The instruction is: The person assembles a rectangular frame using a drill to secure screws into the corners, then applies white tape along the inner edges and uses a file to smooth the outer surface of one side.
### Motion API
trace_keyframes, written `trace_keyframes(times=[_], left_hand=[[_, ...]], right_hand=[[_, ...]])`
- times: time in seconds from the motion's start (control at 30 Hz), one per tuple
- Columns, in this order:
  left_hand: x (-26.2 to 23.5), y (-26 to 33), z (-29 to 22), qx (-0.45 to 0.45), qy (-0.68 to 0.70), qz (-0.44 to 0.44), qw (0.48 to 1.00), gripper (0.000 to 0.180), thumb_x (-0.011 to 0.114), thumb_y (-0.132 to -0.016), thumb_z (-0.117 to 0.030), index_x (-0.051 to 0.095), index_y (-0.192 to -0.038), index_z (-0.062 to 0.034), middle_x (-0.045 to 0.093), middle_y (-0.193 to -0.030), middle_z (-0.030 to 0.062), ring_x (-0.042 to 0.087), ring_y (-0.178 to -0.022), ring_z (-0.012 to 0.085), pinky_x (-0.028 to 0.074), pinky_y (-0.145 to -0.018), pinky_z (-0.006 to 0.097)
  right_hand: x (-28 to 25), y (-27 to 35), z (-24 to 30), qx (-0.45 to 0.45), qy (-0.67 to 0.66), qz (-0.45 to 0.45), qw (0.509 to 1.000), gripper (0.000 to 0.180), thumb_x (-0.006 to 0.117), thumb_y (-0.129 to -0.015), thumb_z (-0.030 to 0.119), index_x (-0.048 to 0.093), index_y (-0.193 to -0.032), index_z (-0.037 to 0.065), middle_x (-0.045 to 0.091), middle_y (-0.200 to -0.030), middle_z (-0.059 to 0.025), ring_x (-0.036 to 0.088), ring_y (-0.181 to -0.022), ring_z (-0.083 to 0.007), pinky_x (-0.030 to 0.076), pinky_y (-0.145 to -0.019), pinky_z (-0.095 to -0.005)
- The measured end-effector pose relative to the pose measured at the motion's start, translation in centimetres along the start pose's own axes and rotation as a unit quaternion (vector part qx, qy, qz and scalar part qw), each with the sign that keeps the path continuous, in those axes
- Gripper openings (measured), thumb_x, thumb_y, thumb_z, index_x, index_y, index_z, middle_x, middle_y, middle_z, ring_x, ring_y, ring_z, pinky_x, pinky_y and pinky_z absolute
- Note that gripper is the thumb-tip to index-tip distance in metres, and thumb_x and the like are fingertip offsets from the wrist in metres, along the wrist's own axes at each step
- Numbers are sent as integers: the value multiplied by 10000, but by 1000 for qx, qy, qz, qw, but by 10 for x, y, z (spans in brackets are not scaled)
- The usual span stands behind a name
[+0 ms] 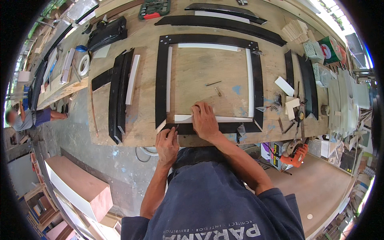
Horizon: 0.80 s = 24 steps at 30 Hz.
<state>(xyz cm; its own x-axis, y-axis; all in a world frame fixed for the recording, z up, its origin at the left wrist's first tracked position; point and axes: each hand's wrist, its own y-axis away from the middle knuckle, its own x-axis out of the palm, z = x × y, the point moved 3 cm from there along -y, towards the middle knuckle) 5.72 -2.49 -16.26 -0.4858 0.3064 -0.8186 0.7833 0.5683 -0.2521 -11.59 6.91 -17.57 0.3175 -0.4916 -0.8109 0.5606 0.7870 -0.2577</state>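
Note:
A square black frame (pixel 161 84) lies flat on the wooden workbench, with white strips (pixel 251 84) along its inner sides. My right hand (pixel 205 120) reaches over the frame's near bar, fingers curled past the near white strip (pixel 232 119). Close to the near left corner, my left hand (pixel 167 144) has its fingers bent onto the same bar; a tiny dark thing by its fingertips is too small to name. Inside the frame lie a thin dark screw or bit (pixel 213 83) and a small brass-coloured piece (pixel 217 91).
Black bars (pixel 121 96) lie left, more black bars (pixel 224 25) at the back. Pliers (pixel 300 116) and white offcuts (pixel 284 86) are to the right. An orange power tool (pixel 295 155) sits below the bench's right edge. Another person (pixel 36 116) is far left.

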Motion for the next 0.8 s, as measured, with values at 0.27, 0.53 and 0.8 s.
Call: trace_keyframes(times=[0.27, 0.53, 0.8], left_hand=[[5, -11, -30, -68, 30, 18, 997, 128, 739, -904, -64, 763, -995, 21, 606, -775, 138, 600, -675, 310, 469, -619, 420], [5, -16, -84, -105, 117, 70, 985, 109, 738, -907, -61, 758, -968, 27, 604, -751, 141, 595, -634, 299, 447, -583, 397], [-1, -10, -125, -62, 118, 88, 987, 128, 748, -895, -69, 761, -987, 20, 642, -790, 146, 629, -681, 292, 488, -627, 382]], right_hand=[[9, 0, -3, 61, 11, 56, 996, 330, 534, -894, 102, 554, -1195, -33, 523, -1250, -219, 532, -1164, -389, 404, -1014, -494], [6, 0, -10, 88, -69, -17, 994, 381, 543, -847, 44, 526, -1223, -19, 525, -1247, -220, 526, -1175, -394, 398, -1024, -483], [7, 4, -19, 118, -214, -132, 961, 312, 591, -898, -28, 519, -1197, 25, 555, -1175, -201, 547, -1100, -402, 449, -947, -480]])
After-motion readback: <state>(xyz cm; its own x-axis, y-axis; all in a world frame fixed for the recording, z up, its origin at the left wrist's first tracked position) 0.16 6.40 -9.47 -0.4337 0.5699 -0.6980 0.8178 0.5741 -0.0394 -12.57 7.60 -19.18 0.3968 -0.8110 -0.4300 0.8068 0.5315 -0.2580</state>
